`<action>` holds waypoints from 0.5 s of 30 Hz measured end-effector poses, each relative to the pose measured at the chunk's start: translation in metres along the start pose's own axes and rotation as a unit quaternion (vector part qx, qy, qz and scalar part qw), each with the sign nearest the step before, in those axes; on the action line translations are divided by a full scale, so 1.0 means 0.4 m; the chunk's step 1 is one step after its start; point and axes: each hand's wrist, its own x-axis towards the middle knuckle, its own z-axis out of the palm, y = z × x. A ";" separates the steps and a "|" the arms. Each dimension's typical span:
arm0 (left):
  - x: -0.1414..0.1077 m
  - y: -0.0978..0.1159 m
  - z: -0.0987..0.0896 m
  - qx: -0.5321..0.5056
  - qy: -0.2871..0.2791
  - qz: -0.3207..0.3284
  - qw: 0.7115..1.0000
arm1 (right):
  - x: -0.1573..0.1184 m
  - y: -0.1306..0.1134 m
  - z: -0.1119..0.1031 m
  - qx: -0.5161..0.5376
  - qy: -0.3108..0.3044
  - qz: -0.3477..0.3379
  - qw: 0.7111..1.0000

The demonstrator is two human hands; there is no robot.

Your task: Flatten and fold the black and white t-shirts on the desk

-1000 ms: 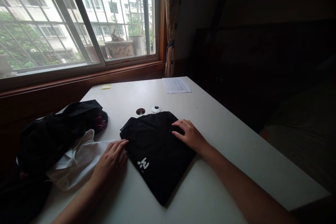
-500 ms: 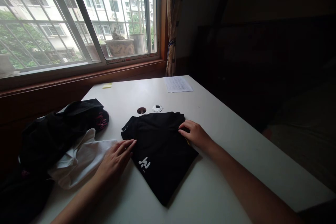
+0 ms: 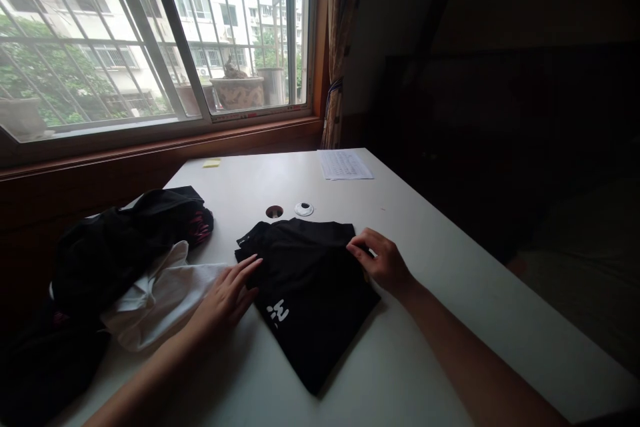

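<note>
A folded black garment (image 3: 315, 280) with a small white print lies flat on the white table (image 3: 420, 360), one corner pointing toward me. At its left edge rests my left hand (image 3: 233, 293), fingers spread, the fingertips on the cloth. My right hand (image 3: 383, 260) is at the garment's upper right edge, thumb and forefinger pinched on the black fabric. A bit of yellow shows at the edge beneath that hand.
On the left lie a crumpled black garment (image 3: 115, 247) with pink print and a white cloth (image 3: 165, 303). Beyond the folded garment are a round hole (image 3: 275, 212), a white ring cap (image 3: 304, 209), printed papers (image 3: 345, 165) and a yellow note (image 3: 211, 163).
The fingers of my left hand have spread further apart. My right hand still pinches the edge, its wrist slightly raised. The whole view has shifted a little.
</note>
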 end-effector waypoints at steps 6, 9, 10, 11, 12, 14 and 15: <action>0.064 -0.038 -0.024 -0.113 -0.049 -0.041 0.992 | -0.006 0.002 -0.011 -0.019 0.102 0.000 0.995; 0.113 -0.035 -0.032 -0.110 -0.091 -0.055 0.988 | -0.010 0.012 -0.019 -0.039 0.161 0.001 0.986; 0.130 -0.030 -0.032 -0.103 -0.104 -0.053 0.988 | -0.011 0.015 -0.025 -0.048 0.187 0.001 0.981; 0.147 -0.022 -0.030 -0.093 -0.117 -0.047 0.988 | -0.012 0.018 -0.032 -0.057 0.217 0.002 0.975; 0.164 -0.013 -0.027 -0.083 -0.127 -0.040 0.988 | -0.013 0.022 -0.040 -0.067 0.248 0.006 0.966; 0.194 0.010 -0.016 -0.068 -0.140 -0.026 0.987 | -0.013 0.030 -0.059 -0.082 0.310 0.016 0.947; 0.207 0.023 -0.010 -0.064 -0.143 -0.020 0.987 | -0.013 0.035 -0.069 -0.089 0.337 0.023 0.937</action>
